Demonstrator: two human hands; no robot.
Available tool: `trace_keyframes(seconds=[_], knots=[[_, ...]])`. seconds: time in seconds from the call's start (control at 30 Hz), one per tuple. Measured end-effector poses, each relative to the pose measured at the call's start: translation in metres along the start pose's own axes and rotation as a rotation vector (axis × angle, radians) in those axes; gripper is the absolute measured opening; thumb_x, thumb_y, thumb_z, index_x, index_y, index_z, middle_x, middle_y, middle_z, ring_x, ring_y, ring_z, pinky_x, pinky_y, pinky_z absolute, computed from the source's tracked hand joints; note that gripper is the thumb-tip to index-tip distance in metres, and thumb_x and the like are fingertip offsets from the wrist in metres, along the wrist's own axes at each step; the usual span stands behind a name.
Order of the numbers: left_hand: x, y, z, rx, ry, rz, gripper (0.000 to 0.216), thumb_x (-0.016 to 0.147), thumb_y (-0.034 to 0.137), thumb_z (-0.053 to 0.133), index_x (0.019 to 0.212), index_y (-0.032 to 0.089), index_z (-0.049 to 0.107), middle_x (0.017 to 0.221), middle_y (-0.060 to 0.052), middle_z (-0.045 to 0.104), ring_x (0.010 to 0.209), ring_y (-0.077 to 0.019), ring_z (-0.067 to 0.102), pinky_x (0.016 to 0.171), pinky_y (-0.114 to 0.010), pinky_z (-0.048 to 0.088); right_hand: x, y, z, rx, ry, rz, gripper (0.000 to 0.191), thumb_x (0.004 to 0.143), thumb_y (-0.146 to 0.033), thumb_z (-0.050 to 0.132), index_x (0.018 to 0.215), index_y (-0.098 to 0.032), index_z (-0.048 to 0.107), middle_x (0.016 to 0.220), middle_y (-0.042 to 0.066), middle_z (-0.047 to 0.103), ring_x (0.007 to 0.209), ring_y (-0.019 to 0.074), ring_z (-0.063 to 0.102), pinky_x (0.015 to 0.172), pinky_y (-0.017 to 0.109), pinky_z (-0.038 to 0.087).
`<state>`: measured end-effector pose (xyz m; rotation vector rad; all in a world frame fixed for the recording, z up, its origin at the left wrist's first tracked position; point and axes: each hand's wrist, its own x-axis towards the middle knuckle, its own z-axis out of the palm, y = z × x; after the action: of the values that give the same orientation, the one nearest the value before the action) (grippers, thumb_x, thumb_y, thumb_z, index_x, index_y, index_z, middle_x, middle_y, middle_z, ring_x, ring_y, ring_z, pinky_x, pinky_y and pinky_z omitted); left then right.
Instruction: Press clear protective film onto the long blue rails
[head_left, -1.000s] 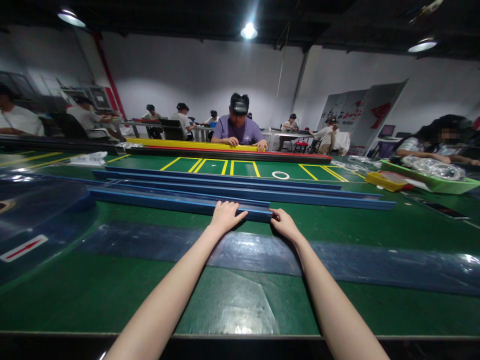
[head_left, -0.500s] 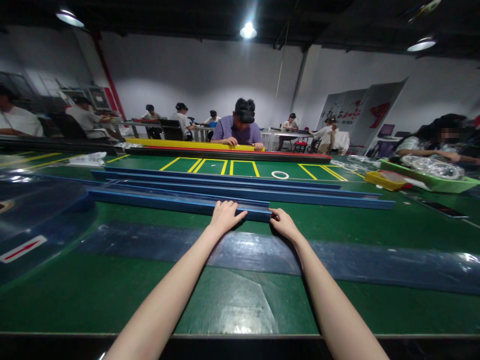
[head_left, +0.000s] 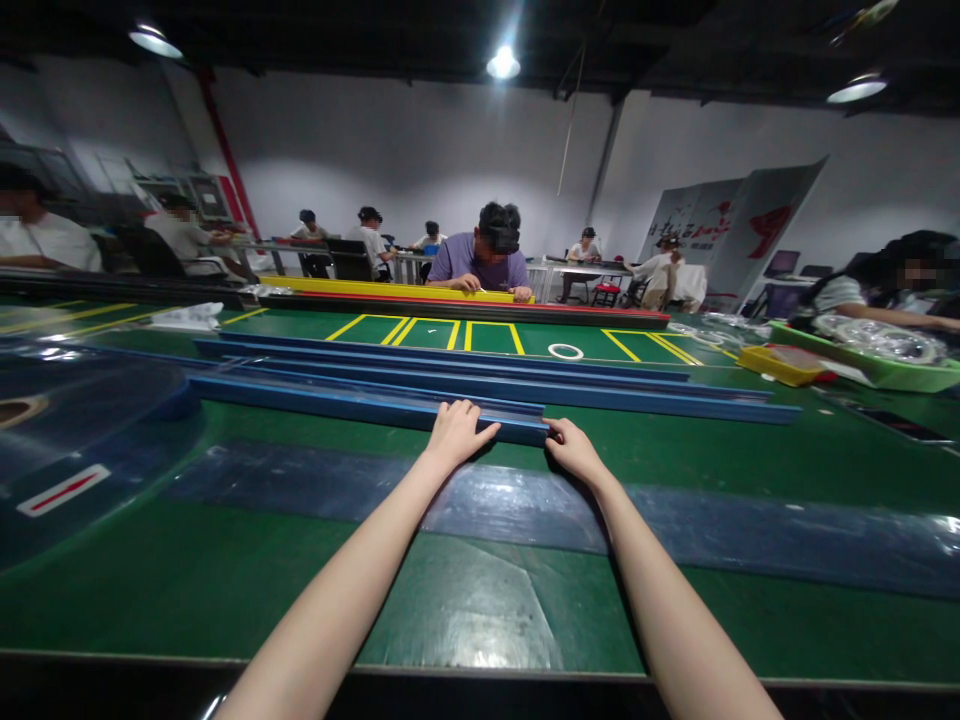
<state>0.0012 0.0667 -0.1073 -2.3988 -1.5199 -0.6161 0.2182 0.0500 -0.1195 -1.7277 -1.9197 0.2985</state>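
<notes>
A long blue channel strip lies across the green table in front of me. Near its right end, my left hand grips it, with the fingers over the top edge and the thumb along the near side. My right hand is at the strip's right end, its bent fingers closed against the end; the exact fingertip contact is partly hidden. Just behind lie more long blue channel strips, roughly parallel to the one I hold. A clear plastic sheet strip lies flat under my forearms.
A roll of transparent film lies at the left. Farther back are a white tape ring, a yellow strip, a yellow tray and a green bin. A co-worker leans over the yellow strip opposite.
The whole view has shifted slightly, so things appear a little farther right. Both my hands keep their places on the blue channel strip.
</notes>
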Motion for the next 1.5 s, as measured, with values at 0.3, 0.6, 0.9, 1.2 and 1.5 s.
trace_keyframes(seconds=[0.3, 0.6, 0.9, 1.2, 1.5], knots=[[0.0008, 0.0, -0.0011, -0.013, -0.015, -0.009, 0.045, 0.086, 0.052, 0.039, 0.088, 0.012, 0.061, 0.094, -0.011, 0.061, 0.094, -0.0253, 0.053, 0.081, -0.037, 0.034, -0.0007, -0.0008, -0.001, 0.01, -0.006, -0.001, 0.042, 0.073, -0.01, 0.047, 0.113, -0.013, 0.059, 0.094, 0.008, 0.06, 0.084, 0.0144, 0.054, 0.079, 0.022, 0.04], [0.0013, 0.0004, 0.0008, -0.009, -0.009, -0.012, 0.046, 0.085, 0.052, 0.039, 0.089, 0.012, 0.061, 0.093, -0.012, 0.061, 0.094, -0.0257, 0.052, 0.081, -0.037, 0.034, -0.0011, -0.0029, -0.0027, -0.004, -0.013, -0.004, 0.042, 0.073, -0.009, 0.047, 0.113, -0.013, 0.059, 0.093, 0.007, 0.059, 0.083, 0.014, 0.054, 0.078, 0.022, 0.04], [0.0007, -0.0004, 0.0012, -0.006, -0.006, -0.016, 0.046, 0.085, 0.052, 0.038, 0.089, 0.012, 0.061, 0.092, -0.012, 0.061, 0.092, -0.0254, 0.052, 0.081, -0.037, 0.034, -0.0011, -0.0029, -0.0024, -0.006, -0.011, -0.008, 0.041, 0.073, -0.01, 0.047, 0.112, -0.015, 0.06, 0.092, 0.007, 0.059, 0.083, 0.0138, 0.053, 0.078, 0.022, 0.04], [-0.001, -0.001, 0.0023, -0.001, 0.007, -0.004, 0.042, 0.085, 0.05, 0.039, 0.089, 0.013, 0.06, 0.092, -0.012, 0.06, 0.093, -0.0253, 0.051, 0.081, -0.036, 0.034, -0.0005, -0.0008, 0.0003, -0.022, 0.004, 0.004, 0.042, 0.073, -0.009, 0.047, 0.113, -0.015, 0.059, 0.096, 0.006, 0.059, 0.084, 0.0132, 0.054, 0.08, 0.021, 0.039], [-0.0021, -0.002, 0.0022, 0.002, 0.011, 0.008, 0.04, 0.085, 0.049, 0.04, 0.088, 0.013, 0.059, 0.092, -0.012, 0.059, 0.094, -0.0251, 0.05, 0.08, -0.036, 0.034, -0.0003, -0.0026, -0.0002, -0.018, 0.026, 0.002, 0.04, 0.074, -0.007, 0.042, 0.11, -0.013, 0.06, 0.096, 0.008, 0.061, 0.089, 0.0141, 0.055, 0.084, 0.022, 0.039]])
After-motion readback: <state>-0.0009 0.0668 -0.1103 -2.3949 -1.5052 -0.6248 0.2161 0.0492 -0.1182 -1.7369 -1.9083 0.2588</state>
